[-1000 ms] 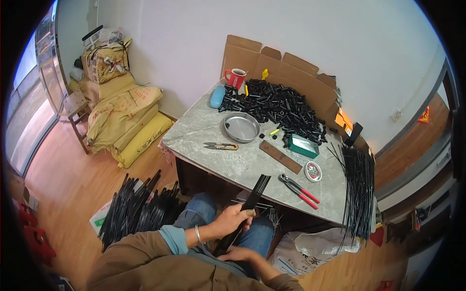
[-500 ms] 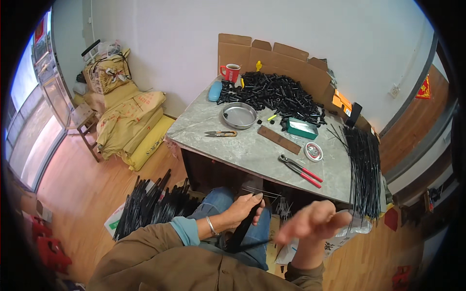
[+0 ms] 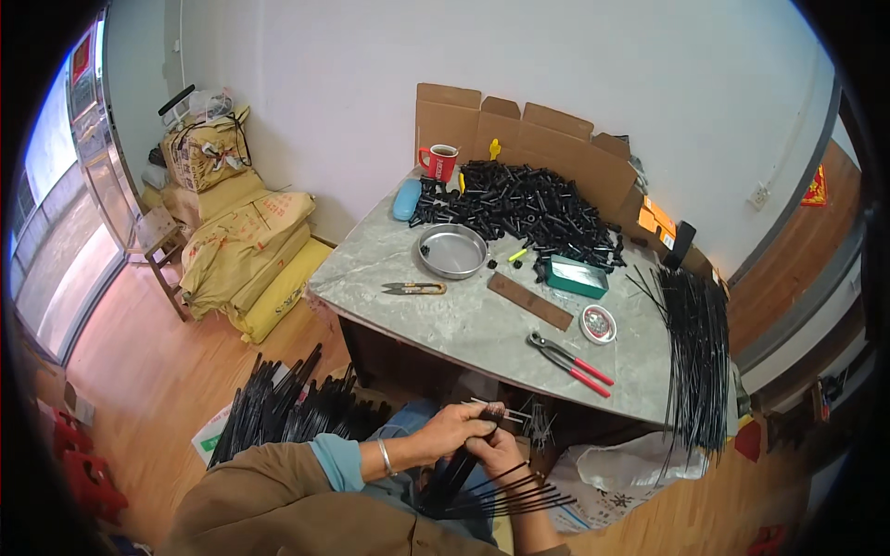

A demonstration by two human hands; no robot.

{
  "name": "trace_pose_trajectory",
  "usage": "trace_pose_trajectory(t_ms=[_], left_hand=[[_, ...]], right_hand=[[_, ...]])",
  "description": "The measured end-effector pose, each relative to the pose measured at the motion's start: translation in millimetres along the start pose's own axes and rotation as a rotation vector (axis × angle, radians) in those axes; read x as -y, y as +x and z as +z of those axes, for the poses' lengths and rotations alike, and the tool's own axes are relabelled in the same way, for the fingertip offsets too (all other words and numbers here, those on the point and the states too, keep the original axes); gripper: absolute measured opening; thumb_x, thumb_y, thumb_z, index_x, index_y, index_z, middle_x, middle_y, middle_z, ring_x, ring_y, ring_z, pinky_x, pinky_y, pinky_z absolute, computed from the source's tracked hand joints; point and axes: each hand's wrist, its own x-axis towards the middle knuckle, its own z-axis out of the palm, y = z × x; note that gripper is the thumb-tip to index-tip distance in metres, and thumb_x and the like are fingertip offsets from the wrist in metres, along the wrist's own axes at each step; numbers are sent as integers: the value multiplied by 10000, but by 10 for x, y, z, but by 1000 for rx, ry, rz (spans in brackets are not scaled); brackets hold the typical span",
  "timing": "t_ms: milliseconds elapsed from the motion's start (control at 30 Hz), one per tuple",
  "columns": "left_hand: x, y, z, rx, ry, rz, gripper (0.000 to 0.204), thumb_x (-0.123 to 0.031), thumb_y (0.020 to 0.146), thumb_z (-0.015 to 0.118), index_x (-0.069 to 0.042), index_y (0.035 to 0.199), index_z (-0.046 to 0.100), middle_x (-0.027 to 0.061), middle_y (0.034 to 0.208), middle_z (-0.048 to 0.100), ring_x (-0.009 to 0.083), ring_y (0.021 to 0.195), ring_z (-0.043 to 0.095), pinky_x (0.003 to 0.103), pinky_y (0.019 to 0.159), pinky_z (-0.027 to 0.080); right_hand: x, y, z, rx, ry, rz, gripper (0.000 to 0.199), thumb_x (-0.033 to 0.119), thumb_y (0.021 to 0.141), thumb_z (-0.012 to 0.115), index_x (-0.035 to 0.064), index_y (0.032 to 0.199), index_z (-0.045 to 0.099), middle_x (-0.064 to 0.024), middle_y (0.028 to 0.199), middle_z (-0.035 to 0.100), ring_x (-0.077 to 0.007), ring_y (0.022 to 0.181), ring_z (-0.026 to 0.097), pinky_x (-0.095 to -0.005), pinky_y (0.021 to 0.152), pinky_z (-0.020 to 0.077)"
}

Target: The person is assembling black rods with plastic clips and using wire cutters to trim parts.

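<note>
Both hands are together in front of my lap, below the near table edge. My left hand (image 3: 452, 432) is closed round the upper part of a dark bundle of black strips (image 3: 450, 479). Pressed against the same bundle from the other side is my right hand (image 3: 501, 454), its fingers curled and its thumb near the top. Thin black rods (image 3: 524, 499) fan out to the right beneath my right wrist. Thin metal pins (image 3: 508, 414) poke out beside the bundle's top; how they are fixed is hidden by my fingers.
On the grey table (image 3: 389, 250) lie a pile of black tubular parts (image 3: 528, 199), a round metal dish (image 3: 452, 251), thread snips (image 3: 414, 288), red-handled pincers (image 3: 570, 364) and a red mug (image 3: 438, 164). Long black rods (image 3: 695, 361) hang over the right edge. More black strips (image 3: 278, 408) lie at left.
My right hand, raised and spread at the right before, has come down and left onto the bundle beside my left hand. Several rods now fan out to the right. The view has tilted slightly.
</note>
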Motion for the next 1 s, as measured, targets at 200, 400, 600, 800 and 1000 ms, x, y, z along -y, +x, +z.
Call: trace_pose_trajectory(t_ms=[200, 400, 600, 800, 1000], left_hand=[[-203, 308, -413, 396, -218, -230, 723, -237, 936, 568, -140, 1510, 139, 39, 837, 564, 66, 526, 431, 232, 503, 401], [-1497, 2064, -1158, -147, 804, 557, 229, -194, 848, 594, -32, 974, 696, 74, 727, 659, 132, 664, 614, 298, 624, 508], [-1925, 3645, -1699, -495, 1180, 801, 140, -72, 748, 584, -35, 815, 701, 179, 845, 639, 339, 828, 624, 402, 759, 499], [-2025, 4086, -2070, -878, 1421, 523, 198, -158, 775, 614, 7, 874, 663, 229, 979, 599, 404, 928, 595, 448, 785, 512], [-2020, 4110, -1741, -443, 1384, 211, 366, -283, 723, 724, -63, 1014, 691, 217, 1100, 611, 378, 1057, 584, 425, 862, 505]], right_hand=[[209, 56, 300, -188, 524, 95, 321, 159, 941, 549, -103, 1121, 504, -243, 1019, 622, -370, 992, 629, -450, 839, 546], [298, 201, 138, -212, 594, 170, 305, 122, 952, 494, -82, 1170, 435, -294, 1081, 558, -438, 1014, 600, -568, 899, 497], [237, 279, -34, -307, 582, 230, 302, 108, 957, 461, -108, 1162, 409, -309, 1056, 560, -440, 985, 610, -536, 905, 507], [48, 369, -221, -367, 693, 191, 234, 74, 943, 468, -87, 1113, 484, -282, 966, 612, -360, 888, 650, -471, 833, 543], [-48, 395, -310, -299, 760, 112, 242, 122, 967, 453, -52, 1132, 484, -229, 950, 612, -302, 860, 621, -443, 817, 518]])
